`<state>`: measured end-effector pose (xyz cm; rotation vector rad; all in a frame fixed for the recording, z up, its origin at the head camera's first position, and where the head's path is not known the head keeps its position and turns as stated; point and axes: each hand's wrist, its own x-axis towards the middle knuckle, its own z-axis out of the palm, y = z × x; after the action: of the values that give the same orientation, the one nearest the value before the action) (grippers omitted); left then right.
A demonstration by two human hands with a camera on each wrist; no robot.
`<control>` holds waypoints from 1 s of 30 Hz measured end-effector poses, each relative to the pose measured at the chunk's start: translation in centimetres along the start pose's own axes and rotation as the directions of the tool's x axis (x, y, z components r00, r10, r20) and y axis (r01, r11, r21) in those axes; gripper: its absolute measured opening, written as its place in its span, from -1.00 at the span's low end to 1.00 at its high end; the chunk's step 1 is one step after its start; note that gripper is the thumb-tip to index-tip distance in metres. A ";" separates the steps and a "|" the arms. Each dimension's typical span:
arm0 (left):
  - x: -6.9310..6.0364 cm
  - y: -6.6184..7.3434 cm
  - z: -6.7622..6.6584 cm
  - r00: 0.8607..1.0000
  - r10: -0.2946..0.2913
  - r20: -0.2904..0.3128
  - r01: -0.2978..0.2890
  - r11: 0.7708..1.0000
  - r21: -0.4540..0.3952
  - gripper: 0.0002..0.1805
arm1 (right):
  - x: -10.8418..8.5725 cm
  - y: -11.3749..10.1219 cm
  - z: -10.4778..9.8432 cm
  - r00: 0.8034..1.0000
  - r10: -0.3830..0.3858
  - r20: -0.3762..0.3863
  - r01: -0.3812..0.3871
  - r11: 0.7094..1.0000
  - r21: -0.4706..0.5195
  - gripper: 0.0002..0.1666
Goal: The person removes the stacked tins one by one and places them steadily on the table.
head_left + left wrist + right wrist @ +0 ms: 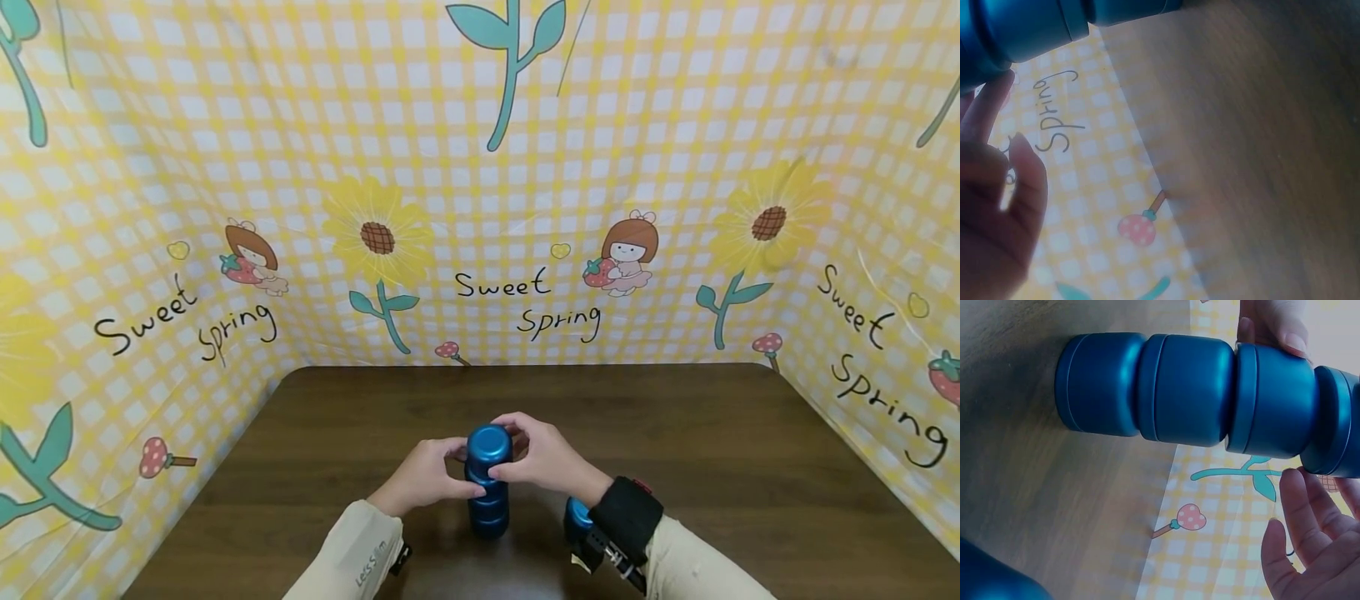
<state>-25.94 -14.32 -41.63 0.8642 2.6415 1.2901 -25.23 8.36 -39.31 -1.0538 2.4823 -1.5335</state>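
Observation:
Several blue cylindrical containers stand in one upright stack [489, 504] on the brown table. My left hand [427, 479] holds the stack from the left, thumb in front, just below the top container [489, 446]. From the right, my right hand [547, 458] grips that top piece between thumb and fingers. The right wrist view shows the stack [1191, 390] sideways, the left hand [1279, 322] on the container under the top one and the right hand [1322, 550] by the top one. In the left wrist view, fingers [991, 109] of the left hand touch the blue surface [1029, 28].
Another blue object [577, 512] stands right of the stack, partly hidden by the right wrist's black band; the right wrist view shows its edge [997, 578]. Yellow checked cloth [480, 200] hangs behind and beside the table [375, 396].

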 end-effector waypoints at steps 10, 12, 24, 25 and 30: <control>-0.2 0.0 0.0 1.000 -0.026 0.003 0.026 1.000 0.009 -0.37 | -0.7 0.1 -1.1 0.999 0.010 -0.034 -0.011 1.000 -0.028 -0.41; -0.2 0.0 0.0 1.000 -0.028 0.002 0.028 1.000 0.007 -0.38 | -0.9 0.1 -1.4 0.999 0.022 -0.042 -0.023 0.999 -0.027 -0.40; -0.3 0.0 -0.1 0.999 -0.032 0.003 0.032 0.999 0.008 -0.42 | -3.4 1.1 -4.8 0.992 0.066 -0.104 -0.075 0.994 -0.082 -0.42; -0.3 0.0 -0.1 1.000 -0.024 0.004 0.024 1.000 0.009 -0.41 | -3.7 1.2 -5.1 0.992 0.068 -0.106 -0.077 0.994 -0.081 -0.42; -0.3 0.1 -0.1 1.000 0.011 0.013 -0.012 1.000 0.021 -0.42 | -4.9 1.6 -6.5 0.990 0.070 -0.120 -0.079 0.994 -0.076 -0.41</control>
<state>-25.63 -14.49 -41.56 0.8891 2.6489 1.2564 -24.71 16.62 -38.78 -0.8935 2.6500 -1.5285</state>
